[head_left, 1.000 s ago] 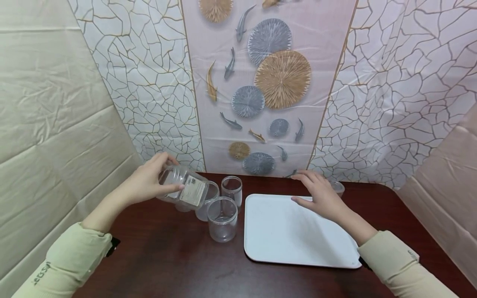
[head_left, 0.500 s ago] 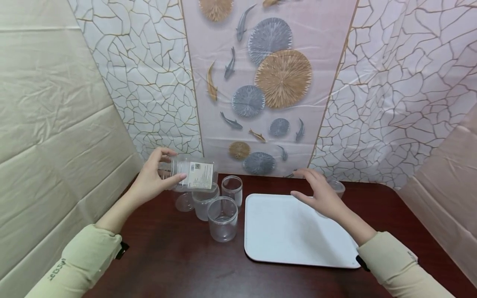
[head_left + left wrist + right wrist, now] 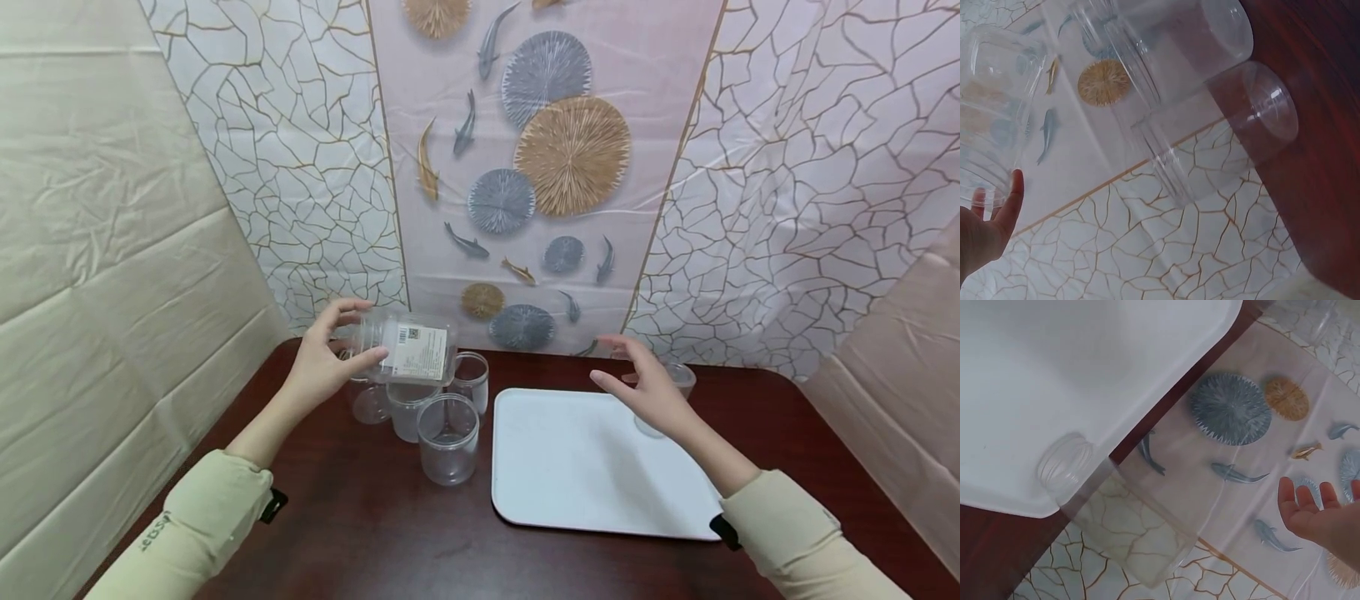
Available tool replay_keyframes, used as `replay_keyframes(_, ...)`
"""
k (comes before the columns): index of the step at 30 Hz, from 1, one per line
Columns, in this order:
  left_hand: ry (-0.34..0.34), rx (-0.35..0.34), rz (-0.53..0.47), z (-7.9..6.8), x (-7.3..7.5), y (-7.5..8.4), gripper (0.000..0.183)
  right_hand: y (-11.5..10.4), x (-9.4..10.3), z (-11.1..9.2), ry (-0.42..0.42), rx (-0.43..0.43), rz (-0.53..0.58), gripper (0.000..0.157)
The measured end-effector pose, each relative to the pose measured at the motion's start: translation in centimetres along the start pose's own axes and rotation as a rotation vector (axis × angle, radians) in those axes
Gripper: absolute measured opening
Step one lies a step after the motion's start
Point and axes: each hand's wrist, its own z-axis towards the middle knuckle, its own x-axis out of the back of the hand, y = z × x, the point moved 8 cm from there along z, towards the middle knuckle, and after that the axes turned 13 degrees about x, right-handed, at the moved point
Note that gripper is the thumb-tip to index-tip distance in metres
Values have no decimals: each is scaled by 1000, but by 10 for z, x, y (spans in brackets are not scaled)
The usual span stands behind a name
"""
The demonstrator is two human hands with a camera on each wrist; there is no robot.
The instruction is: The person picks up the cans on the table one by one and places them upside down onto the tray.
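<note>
My left hand (image 3: 324, 358) grips a clear plastic jar (image 3: 420, 352) with a white printed label by its threaded neck end. The jar lies on its side in the air above several clear jars, its base pointing right; in the left wrist view this held jar (image 3: 991, 106) is at the left edge. One standing jar (image 3: 448, 442) is nearest the tray's left side. My right hand (image 3: 651, 387) hovers with fingers spread over the back right of the white tray (image 3: 570, 475), holding nothing. Behind it, another clear jar (image 3: 1129, 519) stands neck down on the tray's corner.
Other upright jars crowd left of the tray, including one jar (image 3: 408, 412) below the held one and a back jar (image 3: 472, 379). The dark red table (image 3: 360, 517) ends at a patterned cloth wall (image 3: 525, 250).
My left hand has moved right with the jar, turning it from a downward slant to nearly level. The right hand has barely shifted.
</note>
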Motion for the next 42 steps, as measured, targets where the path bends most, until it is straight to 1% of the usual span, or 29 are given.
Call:
replay_keyframes(3,15,1,-33,0,-3,-1,56,-3,0,0,11,-14,50,52)
replay_keyframes(7,17,9,-74,1,-9,-3,55,-4,-1,1,23,-51,110,54)
replay_keyframes(10,14,12,-128,3,-14,-4,55,-4,-2,2,37,-69,161,54)
replay_keyframes(15,28,26,-228,5,-20,-8,54,0,-5,3,52,-102,231,52)
replay_keyframes(19,42,30,-278,7,-26,-11,54,3,-8,4,64,-136,291,54)
replay_keyframes(25,27,36,-301,6,-39,-9,55,1,-12,6,89,-164,404,55)
replay_keyframes(31,-9,9,-313,3,-54,-3,57,-5,-21,6,94,-190,522,58)
replay_keyframes(37,-32,7,-352,2,-66,-3,58,-9,-26,7,89,-202,559,58)
replay_keyframes(42,-19,10,-351,1,-75,-3,59,-13,-30,10,75,-212,583,59)
